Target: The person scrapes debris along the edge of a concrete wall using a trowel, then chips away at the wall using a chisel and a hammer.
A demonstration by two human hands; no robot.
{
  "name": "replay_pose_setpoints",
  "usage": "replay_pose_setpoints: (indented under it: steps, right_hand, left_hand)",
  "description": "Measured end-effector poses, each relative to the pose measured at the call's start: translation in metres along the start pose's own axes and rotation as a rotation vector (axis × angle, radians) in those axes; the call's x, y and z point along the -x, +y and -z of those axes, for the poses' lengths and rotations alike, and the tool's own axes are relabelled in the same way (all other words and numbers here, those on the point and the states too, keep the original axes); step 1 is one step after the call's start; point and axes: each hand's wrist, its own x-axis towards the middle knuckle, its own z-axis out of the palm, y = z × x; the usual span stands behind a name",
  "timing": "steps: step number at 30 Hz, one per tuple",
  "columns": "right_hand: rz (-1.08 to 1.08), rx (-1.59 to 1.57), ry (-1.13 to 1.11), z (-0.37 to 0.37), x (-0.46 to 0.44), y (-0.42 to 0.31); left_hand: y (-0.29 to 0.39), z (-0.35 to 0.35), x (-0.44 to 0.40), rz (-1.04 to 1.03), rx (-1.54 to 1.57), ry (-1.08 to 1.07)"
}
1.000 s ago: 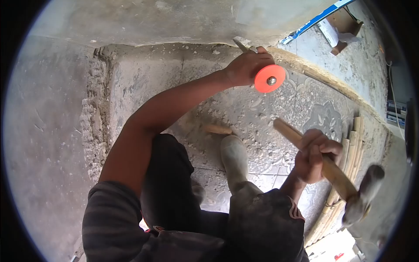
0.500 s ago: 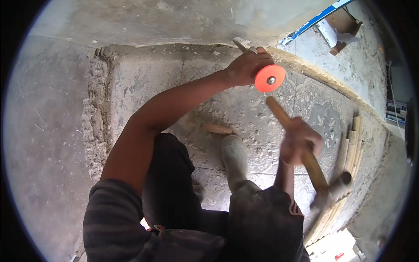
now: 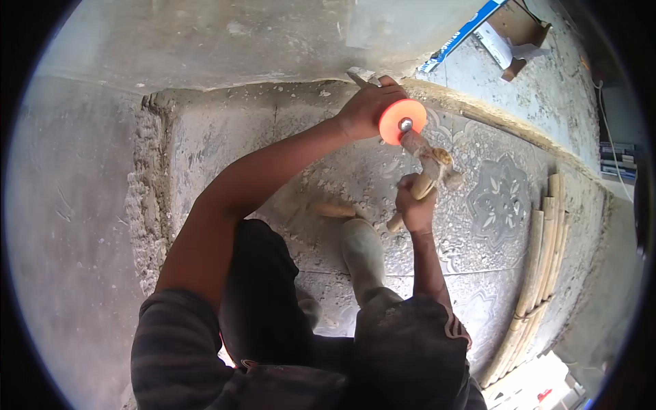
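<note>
My left hand (image 3: 365,111) is closed around a chisel with a round orange hand guard (image 3: 391,124). The chisel's flat blade (image 3: 356,78) points up and left at the foot of the wall, beside the raised ledge. In my right hand (image 3: 417,207) is the wooden handle of a hammer (image 3: 428,166). The hammer's head, slightly blurred, is at the chisel's round metal striking end, in the middle of the guard. Whether the two touch, I cannot tell for sure.
Rubble and dust cover the patterned floor tiles (image 3: 502,195). A wooden piece (image 3: 331,210) lies by my boot (image 3: 363,249). Tied bamboo poles (image 3: 536,273) rest at the right. A torn cardboard box (image 3: 523,34) sits on the ledge (image 3: 471,72). Broken mortar (image 3: 152,184) edges the left.
My right hand has swung the hammer up and left, from low at the right to the chisel's end. My left hand keeps its grip on the chisel. The view has shifted slightly.
</note>
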Motion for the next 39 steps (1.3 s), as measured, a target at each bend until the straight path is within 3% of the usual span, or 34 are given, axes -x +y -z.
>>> replay_pose_setpoints:
  steps: [3,5,7,10,11,13,15,16,17,18,21,22,23,24,25,26,27,28,29,31,33,36,39]
  right_hand:
    - [-0.099,-0.217,0.035,0.02,0.033,-0.057]
    - [0.48,-0.274,0.089,0.039,0.04,-0.084]
    - [0.797,-0.41,0.116,0.053,0.034,-0.127]
    - [0.904,-0.499,0.182,0.013,0.015,-0.097]
    - [0.453,0.128,0.049,0.01,0.021,-0.061]
    - [0.134,0.008,0.071,-0.004,-0.003,0.001]
    - [0.102,0.146,0.02,0.016,0.011,-0.052]
    - [0.081,-0.103,0.066,0.021,0.023,-0.075]
    - [0.214,-0.158,0.096,0.029,0.033,-0.104]
    - [0.551,-0.248,0.13,0.039,0.026,-0.098]
    - [0.911,-0.473,0.126,0.049,0.02,-0.117]
    - [0.944,-0.47,0.129,0.035,0.013,-0.104]
    - [0.764,-0.346,0.166,0.01,0.007,-0.073]
    - [0.392,0.129,0.087,0.009,0.005,-0.025]
    - [0.145,0.09,0.039,-0.001,-0.007,-0.012]
    - [0.053,0.122,0.016,-0.001,-0.008,-0.014]
    - [0.012,-0.005,0.032,0.0,0.004,-0.024]
    - [-0.03,-0.118,0.044,0.005,0.019,-0.043]
    - [-0.056,-0.23,0.058,0.01,0.028,-0.056]
    - [0.381,-0.339,0.066,0.034,0.031,-0.064]
    - [0.572,-0.315,0.04,0.051,0.025,-0.086]
    - [0.637,-0.259,0.071,0.066,0.029,-0.077]
    - [0.411,-0.227,0.123,0.061,0.05,-0.043]
  left_hand:
    - [-0.003,0.002,-0.002,0.075,0.107,-0.038]
    - [-0.007,0.002,-0.004,0.027,0.014,-0.016]
    - [-0.004,-0.005,0.007,0.042,0.037,-0.043]
    - [-0.005,-0.005,0.02,0.091,0.084,-0.065]
    - [-0.003,-0.005,0.013,0.094,0.115,-0.059]
    - [0.001,-0.007,0.005,0.022,0.078,-0.055]
    - [-0.008,-0.014,0.02,0.009,0.066,-0.088]
    - [0.002,-0.005,0.016,0.127,0.118,-0.132]
    - [-0.001,-0.002,0.011,0.041,0.079,-0.098]
    - [-0.004,0.001,0.007,0.072,0.099,-0.08]
    - [-0.003,-0.004,0.007,0.105,0.11,-0.057]
    - [-0.003,-0.002,0.008,0.103,0.097,-0.051]
    - [-0.001,0.0,0.009,0.092,0.076,-0.033]
    - [0.001,0.0,0.006,0.068,0.059,-0.007]
    - [-0.004,-0.001,0.005,0.038,0.038,0.011]
    - [-0.031,-0.015,0.029,0.184,0.073,0.132]
    - [-0.063,-0.014,0.052,0.342,0.014,0.022]
    - [-0.07,-0.002,0.073,0.328,0.003,0.039]
    - [-0.077,0.008,0.082,0.302,-0.014,0.065]
    - [-0.084,0.011,0.096,0.363,0.1,0.135]
    - [-0.071,0.027,0.091,0.324,0.134,0.083]
    - [-0.016,0.048,0.057,0.16,0.081,-0.153]
    - [0.002,0.033,0.057,0.026,0.027,-0.308]
